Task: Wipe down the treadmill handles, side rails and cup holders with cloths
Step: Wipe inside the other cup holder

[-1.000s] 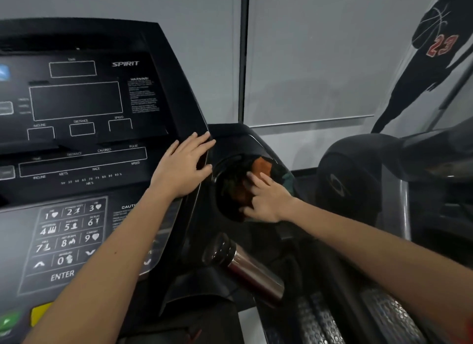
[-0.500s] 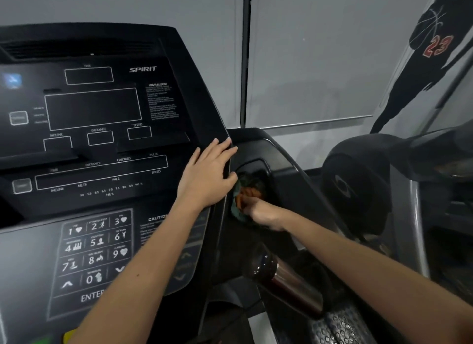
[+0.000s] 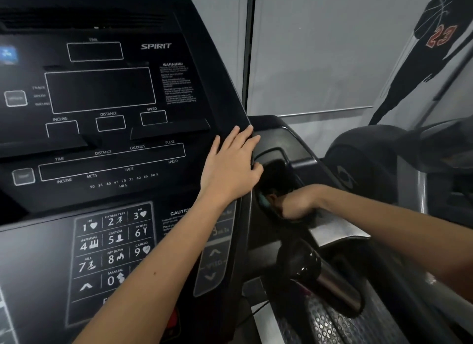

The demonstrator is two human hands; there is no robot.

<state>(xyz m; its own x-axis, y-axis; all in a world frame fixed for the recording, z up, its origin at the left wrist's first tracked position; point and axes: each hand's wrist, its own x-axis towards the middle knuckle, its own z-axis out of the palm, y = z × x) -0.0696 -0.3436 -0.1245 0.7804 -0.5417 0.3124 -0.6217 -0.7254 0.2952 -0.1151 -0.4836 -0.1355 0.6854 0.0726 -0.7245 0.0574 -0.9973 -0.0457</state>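
My left hand (image 3: 231,168) lies flat with straight fingers on the right edge of the black treadmill console (image 3: 107,128). My right hand (image 3: 298,203) reaches down into the right cup holder (image 3: 275,154), knuckles up, fingers buried inside. Only a small teal and orange scrap of the cloth (image 3: 265,199) shows at the holder's lower left under that hand. The grip on the cloth is hidden in the dark recess.
A dark metal bottle (image 3: 320,274) lies on its side below the cup holder, next to the perforated side rail (image 3: 340,325). Another black machine (image 3: 363,164) stands close on the right. A grey wall with a basketball figure is behind.
My right hand has pushed deeper into the cup holder, and the cloth has gone almost out of sight. The view has shifted left and closer. My left hand stays on the console edge.
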